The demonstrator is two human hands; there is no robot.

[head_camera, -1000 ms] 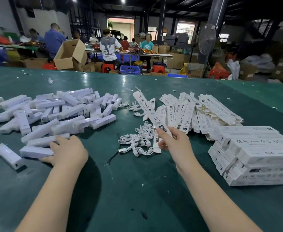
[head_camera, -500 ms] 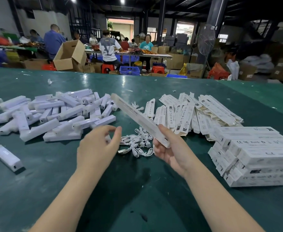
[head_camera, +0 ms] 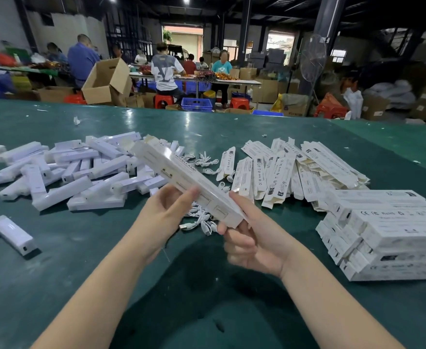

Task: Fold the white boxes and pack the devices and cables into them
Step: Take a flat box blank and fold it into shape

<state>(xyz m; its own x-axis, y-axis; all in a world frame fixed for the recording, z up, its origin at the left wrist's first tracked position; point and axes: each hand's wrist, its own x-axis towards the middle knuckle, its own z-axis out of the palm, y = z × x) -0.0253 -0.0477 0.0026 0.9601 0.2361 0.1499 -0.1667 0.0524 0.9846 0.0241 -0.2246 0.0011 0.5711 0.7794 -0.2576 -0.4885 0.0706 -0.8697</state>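
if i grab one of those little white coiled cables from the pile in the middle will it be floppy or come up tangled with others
Probably floppy: the small white coiled cables are thin cords in loose loops. Likely to snag neighbours, since they lie overlapping in a heap on the green table. They look light, so one should lift easily; a plug end sticks out by itself.

Devices (head_camera: 63, 172) piled at table (head_camera: 56, 285) left, one stray device (head_camera: 11, 234) nearer the near-left edge. Cables (head_camera: 202, 222) centre. Flat boxes (head_camera: 277, 172) right of centre, packed boxes (head_camera: 388, 235) stacked at the right edge.
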